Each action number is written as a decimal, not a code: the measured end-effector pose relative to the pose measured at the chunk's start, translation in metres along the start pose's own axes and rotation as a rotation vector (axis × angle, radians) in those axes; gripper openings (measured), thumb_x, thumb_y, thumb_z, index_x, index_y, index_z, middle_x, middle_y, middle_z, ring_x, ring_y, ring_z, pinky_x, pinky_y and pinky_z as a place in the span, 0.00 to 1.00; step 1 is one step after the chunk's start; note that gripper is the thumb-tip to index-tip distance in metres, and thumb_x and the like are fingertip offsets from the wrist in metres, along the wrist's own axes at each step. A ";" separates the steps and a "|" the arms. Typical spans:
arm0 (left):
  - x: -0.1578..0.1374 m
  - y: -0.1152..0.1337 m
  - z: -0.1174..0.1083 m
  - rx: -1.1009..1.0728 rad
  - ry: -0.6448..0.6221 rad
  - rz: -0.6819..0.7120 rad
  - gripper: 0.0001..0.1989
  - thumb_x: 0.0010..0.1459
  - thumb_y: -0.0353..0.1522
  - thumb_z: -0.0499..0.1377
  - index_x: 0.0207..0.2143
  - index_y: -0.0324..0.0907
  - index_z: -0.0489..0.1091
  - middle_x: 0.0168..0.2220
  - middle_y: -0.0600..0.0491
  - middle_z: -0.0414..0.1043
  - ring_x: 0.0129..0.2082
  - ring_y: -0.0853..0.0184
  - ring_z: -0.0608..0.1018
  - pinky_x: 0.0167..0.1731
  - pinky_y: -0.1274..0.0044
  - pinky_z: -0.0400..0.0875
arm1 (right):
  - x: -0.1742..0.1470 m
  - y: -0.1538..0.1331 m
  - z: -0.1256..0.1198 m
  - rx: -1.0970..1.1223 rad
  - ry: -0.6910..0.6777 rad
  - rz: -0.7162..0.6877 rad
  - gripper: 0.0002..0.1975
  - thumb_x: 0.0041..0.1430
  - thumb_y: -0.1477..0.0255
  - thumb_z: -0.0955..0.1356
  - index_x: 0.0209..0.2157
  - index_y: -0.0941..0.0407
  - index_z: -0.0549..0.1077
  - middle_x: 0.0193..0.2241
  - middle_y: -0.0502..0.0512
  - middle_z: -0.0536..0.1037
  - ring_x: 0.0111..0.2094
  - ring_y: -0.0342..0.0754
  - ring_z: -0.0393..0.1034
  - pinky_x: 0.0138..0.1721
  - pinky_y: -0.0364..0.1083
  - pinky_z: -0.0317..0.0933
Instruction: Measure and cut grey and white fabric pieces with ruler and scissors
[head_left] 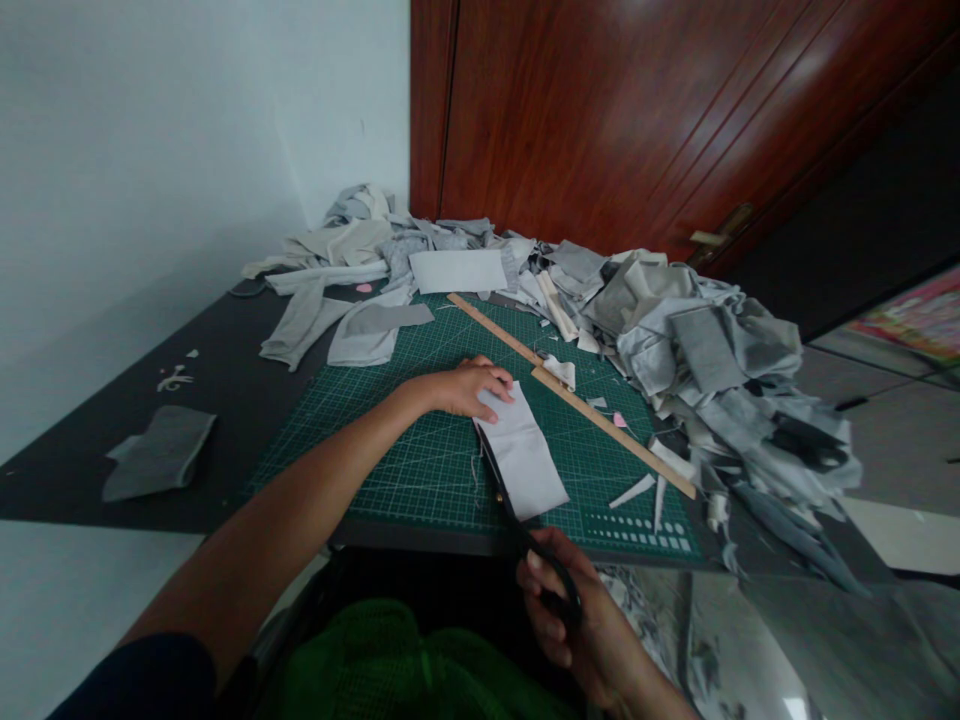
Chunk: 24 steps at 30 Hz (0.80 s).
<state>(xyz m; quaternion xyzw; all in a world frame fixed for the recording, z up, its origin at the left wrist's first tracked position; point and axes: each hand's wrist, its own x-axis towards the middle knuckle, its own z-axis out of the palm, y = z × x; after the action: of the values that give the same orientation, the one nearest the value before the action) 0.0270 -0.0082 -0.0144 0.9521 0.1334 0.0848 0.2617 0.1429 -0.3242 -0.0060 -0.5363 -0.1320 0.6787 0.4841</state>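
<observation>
My left hand (474,388) holds the far end of a white cloth piece (529,455) against the green cutting mat (405,450), thumb on top and fingers slightly curled. My right hand (577,610) is closed round the black handles of a pair of scissors (500,490), in front of the table edge. The blades point away from me along the cloth's left edge; how far apart they are I cannot tell. A loose thread lies left of the blades.
A wooden ruler (615,435) crosses the mat diagonally on the right, with white scraps (632,491) near it. Heaps of grey and white cloth (705,340) line the back and right. Folded grey cloth (161,450) lies at left. A wooden door (570,120) stands behind.
</observation>
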 end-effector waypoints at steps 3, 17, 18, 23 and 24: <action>-0.001 -0.003 -0.001 -0.039 0.014 0.024 0.19 0.54 0.36 0.67 0.50 0.49 0.78 0.62 0.51 0.69 0.61 0.55 0.65 0.60 0.65 0.55 | 0.000 0.001 -0.001 -0.024 -0.007 -0.010 0.28 0.48 0.55 0.79 0.42 0.51 0.64 0.25 0.39 0.67 0.14 0.32 0.51 0.11 0.33 0.42; -0.003 -0.004 -0.004 -0.099 0.036 0.030 0.19 0.54 0.31 0.67 0.49 0.45 0.78 0.61 0.48 0.69 0.60 0.59 0.67 0.61 0.68 0.58 | -0.001 0.007 -0.004 -0.046 -0.022 -0.027 0.24 0.54 0.56 0.76 0.43 0.51 0.64 0.22 0.37 0.63 0.15 0.32 0.49 0.12 0.32 0.42; -0.003 -0.005 -0.004 -0.100 0.033 0.030 0.19 0.54 0.31 0.67 0.49 0.45 0.78 0.61 0.48 0.69 0.60 0.59 0.67 0.61 0.68 0.58 | -0.001 0.007 -0.004 -0.051 -0.024 -0.031 0.24 0.54 0.56 0.76 0.43 0.51 0.64 0.21 0.37 0.62 0.15 0.33 0.49 0.12 0.32 0.42; -0.002 -0.006 -0.004 -0.105 0.012 0.028 0.19 0.55 0.33 0.66 0.50 0.47 0.77 0.62 0.49 0.68 0.61 0.58 0.66 0.61 0.67 0.57 | -0.002 0.009 -0.001 -0.079 -0.007 -0.058 0.24 0.54 0.56 0.76 0.43 0.50 0.64 0.22 0.37 0.63 0.15 0.33 0.50 0.12 0.33 0.45; -0.002 -0.006 -0.004 -0.101 0.007 0.029 0.18 0.56 0.33 0.66 0.50 0.47 0.77 0.62 0.49 0.68 0.61 0.57 0.66 0.61 0.67 0.56 | -0.002 0.009 0.000 -0.084 -0.003 -0.058 0.25 0.54 0.55 0.76 0.43 0.50 0.64 0.22 0.37 0.63 0.14 0.33 0.50 0.12 0.33 0.45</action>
<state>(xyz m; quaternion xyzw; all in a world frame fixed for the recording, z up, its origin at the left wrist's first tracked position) 0.0225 -0.0021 -0.0138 0.9392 0.1161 0.0985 0.3077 0.1382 -0.3301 -0.0108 -0.5511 -0.1766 0.6589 0.4806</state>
